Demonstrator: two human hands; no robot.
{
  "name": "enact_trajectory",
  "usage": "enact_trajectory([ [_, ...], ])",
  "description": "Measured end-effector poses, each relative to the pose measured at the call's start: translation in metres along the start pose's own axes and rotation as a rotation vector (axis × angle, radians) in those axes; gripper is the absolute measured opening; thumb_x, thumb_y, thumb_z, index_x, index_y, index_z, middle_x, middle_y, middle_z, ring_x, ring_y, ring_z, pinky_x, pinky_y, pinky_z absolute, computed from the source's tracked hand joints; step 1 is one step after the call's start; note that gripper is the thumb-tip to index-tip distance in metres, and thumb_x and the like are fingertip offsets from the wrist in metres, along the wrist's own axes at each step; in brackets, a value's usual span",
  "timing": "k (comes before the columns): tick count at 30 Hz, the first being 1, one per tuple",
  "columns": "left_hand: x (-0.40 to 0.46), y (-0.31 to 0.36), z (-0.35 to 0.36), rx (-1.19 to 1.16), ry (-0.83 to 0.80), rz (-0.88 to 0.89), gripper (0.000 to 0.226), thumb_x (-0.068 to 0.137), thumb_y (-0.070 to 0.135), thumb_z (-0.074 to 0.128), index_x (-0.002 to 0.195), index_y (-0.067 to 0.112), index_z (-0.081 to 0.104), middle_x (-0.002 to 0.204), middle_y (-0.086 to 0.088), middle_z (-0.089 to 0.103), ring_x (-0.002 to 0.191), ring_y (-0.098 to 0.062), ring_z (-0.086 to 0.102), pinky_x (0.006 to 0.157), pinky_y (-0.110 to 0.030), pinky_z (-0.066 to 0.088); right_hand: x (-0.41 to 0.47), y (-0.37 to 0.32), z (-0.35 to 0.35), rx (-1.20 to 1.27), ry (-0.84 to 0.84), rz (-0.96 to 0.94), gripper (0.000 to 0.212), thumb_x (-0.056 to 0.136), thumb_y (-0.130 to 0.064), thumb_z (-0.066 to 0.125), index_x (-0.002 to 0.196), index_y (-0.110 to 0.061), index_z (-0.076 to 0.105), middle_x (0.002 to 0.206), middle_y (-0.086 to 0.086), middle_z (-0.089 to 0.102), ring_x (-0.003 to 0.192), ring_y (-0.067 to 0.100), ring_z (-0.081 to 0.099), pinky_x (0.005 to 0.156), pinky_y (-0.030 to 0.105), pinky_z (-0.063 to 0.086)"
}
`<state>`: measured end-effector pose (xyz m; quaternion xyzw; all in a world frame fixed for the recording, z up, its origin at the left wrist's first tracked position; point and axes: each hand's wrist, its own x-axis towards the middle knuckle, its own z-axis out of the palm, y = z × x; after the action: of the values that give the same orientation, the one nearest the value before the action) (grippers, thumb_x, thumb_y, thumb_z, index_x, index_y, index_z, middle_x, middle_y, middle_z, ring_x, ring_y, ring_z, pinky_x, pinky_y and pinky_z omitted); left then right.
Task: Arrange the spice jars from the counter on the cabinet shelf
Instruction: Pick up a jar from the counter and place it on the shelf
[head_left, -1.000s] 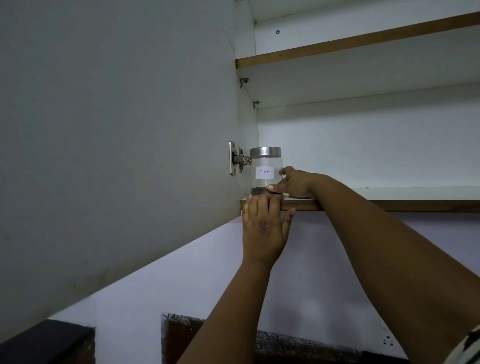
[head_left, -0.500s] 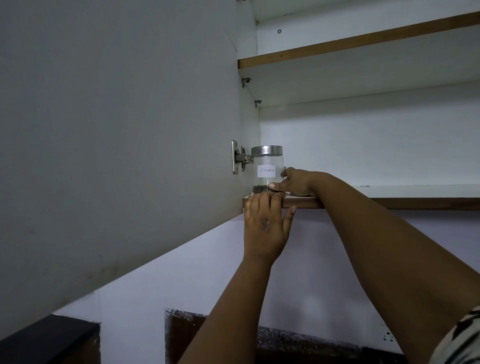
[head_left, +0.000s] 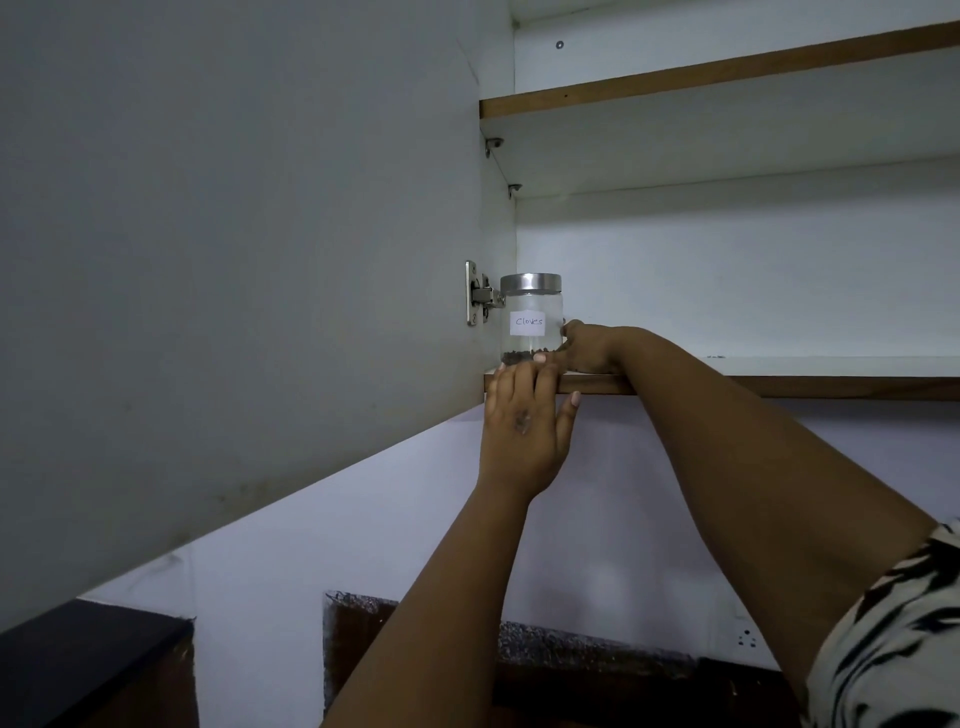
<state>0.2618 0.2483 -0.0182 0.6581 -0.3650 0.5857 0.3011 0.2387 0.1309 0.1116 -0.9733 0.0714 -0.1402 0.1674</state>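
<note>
A clear glass jar (head_left: 531, 318) with a steel lid and a white label reading "Cloves" stands upright at the far left end of the lower cabinet shelf (head_left: 779, 387). A little dark spice lies at its bottom. My right hand (head_left: 589, 347) rests on the shelf and grips the jar's lower right side with fingers and thumb. My left hand (head_left: 527, 421) is flat and open against the shelf's front edge just below the jar, fingertips at the jar's base.
The open cabinet door (head_left: 234, 260) fills the left side, its metal hinge (head_left: 480, 299) just left of the jar. An upper shelf (head_left: 727, 78) spans above. A white wall and a dark counter edge (head_left: 88, 665) lie below.
Hardly anything has moved; the jar's label now faces me a little more squarely. Both hands stay where they were.
</note>
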Motion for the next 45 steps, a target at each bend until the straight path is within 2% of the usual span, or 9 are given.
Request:
enact_trajectory([
  [9,-0.001,-0.001,0.0,-0.025,0.009,-0.006,0.039,0.099,0.033,0.045,0.127,0.008,0.054,0.116,-0.008,0.058,0.111,-0.023,0.05,0.108,-0.042,0.038,-0.001,-0.002,0.001,0.018,0.023,0.005,0.078,0.093,-0.051,0.056,0.148,-0.005,0.023,0.146,0.012,0.042,0.13,0.028,0.045,0.102,0.034,0.037],
  [18,-0.001,-0.002,0.001,-0.032,0.015,-0.001,0.039,0.098,0.033,0.043,0.127,0.009,0.054,0.114,-0.007,0.058,0.11,-0.022,0.05,0.111,-0.04,0.032,-0.007,-0.002,0.0,0.033,0.042,0.028,0.075,0.092,-0.049,0.057,0.147,-0.007,0.027,0.145,0.01,0.045,0.128,0.028,0.047,0.102,0.035,0.037],
  [22,-0.001,-0.002,-0.001,-0.032,0.009,0.001,0.04,0.098,0.031,0.045,0.129,0.008,0.054,0.115,-0.007,0.058,0.112,-0.022,0.049,0.111,-0.04,0.032,-0.009,-0.001,0.0,0.01,0.05,0.056,0.079,0.091,-0.054,0.056,0.147,-0.006,0.027,0.145,0.011,0.046,0.126,0.028,0.048,0.105,0.039,0.039],
  [35,-0.003,-0.005,0.001,-0.02,-0.008,0.029,0.043,0.097,0.032,0.045,0.132,0.009,0.052,0.118,-0.008,0.057,0.114,-0.023,0.05,0.112,-0.042,0.031,-0.004,0.002,0.001,-0.004,0.053,0.082,0.079,0.089,-0.056,0.056,0.145,-0.007,0.03,0.142,0.013,0.048,0.122,0.029,0.051,0.103,0.04,0.041],
  [40,-0.001,-0.005,0.0,-0.006,-0.045,0.025,0.041,0.097,0.034,0.044,0.128,0.009,0.053,0.119,-0.009,0.057,0.114,-0.026,0.052,0.113,-0.043,0.03,-0.014,-0.002,0.001,-0.004,0.07,0.129,0.074,0.092,-0.05,0.057,0.141,-0.002,0.031,0.137,0.016,0.048,0.116,0.029,0.051,0.087,0.034,0.04],
  [42,-0.001,-0.004,-0.002,-0.009,-0.052,0.031,0.041,0.097,0.034,0.043,0.128,0.009,0.053,0.119,-0.009,0.057,0.114,-0.026,0.052,0.113,-0.043,0.029,-0.018,-0.003,0.002,0.018,0.078,0.151,0.078,0.091,-0.053,0.057,0.141,0.0,0.03,0.138,0.017,0.047,0.114,0.028,0.051,0.092,0.036,0.04],
  [45,-0.001,-0.003,-0.003,-0.013,-0.044,0.027,0.041,0.094,0.033,0.047,0.127,0.01,0.054,0.115,-0.007,0.057,0.112,-0.023,0.049,0.112,-0.041,0.031,-0.034,-0.004,0.005,-0.014,0.067,0.155,0.071,0.098,-0.051,0.044,0.146,-0.001,0.027,0.146,0.019,0.039,0.128,0.031,0.044,0.103,0.039,0.034],
])
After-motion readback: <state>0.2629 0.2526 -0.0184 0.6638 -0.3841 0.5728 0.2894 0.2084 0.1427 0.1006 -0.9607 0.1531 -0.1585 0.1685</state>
